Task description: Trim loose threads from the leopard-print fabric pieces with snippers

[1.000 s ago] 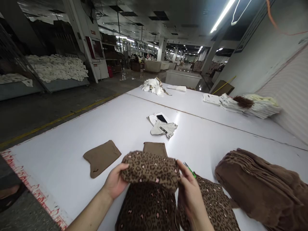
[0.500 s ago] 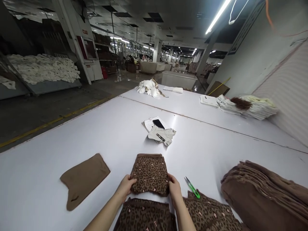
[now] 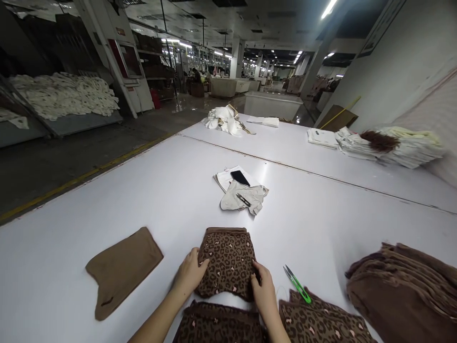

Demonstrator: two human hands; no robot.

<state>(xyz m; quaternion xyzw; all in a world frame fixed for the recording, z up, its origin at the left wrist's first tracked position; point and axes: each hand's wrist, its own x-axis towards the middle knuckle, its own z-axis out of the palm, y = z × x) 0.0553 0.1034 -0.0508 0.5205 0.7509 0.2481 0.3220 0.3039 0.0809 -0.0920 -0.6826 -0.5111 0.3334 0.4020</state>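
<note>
A folded leopard-print piece point(image 3: 228, 262) lies flat on the white table point(image 3: 178, 190), near the person and about in the middle of the near edge, with a plain brown band showing along its far edge. The left hand point(image 3: 189, 275) rests on its left side, fingers spread and pressed onto the fabric, thumb at the edge; it is not clenched. The right hand point(image 3: 263, 290) sits at the piece's near right corner, fingers curled over the edge of the cloth in a light grasp.

Just nearer than the piece, at the bottom of the view, lies another leopard-print panel point(image 3: 219, 326), and to its right a second leopard-print heap point(image 3: 321, 324). A green thread snip point(image 3: 297, 284) lies on the table just right of the right hand, touching the far edge of that heap. Farther right, a tall stack of brown fabric point(image 3: 403, 290) fills the near right corner. To the left, well apart from the hands, a single plain brown cut piece point(image 3: 123, 267) lies flat.

Farther along the table, beyond the piece, sit papers with a dark phone point(image 3: 240, 177) on them and a pale cloth point(image 3: 244, 197) with a small clipper on top. At the far end are a white fabric bundle point(image 3: 224, 121) and, to the right, stacked pale garments point(image 3: 389, 147).
</note>
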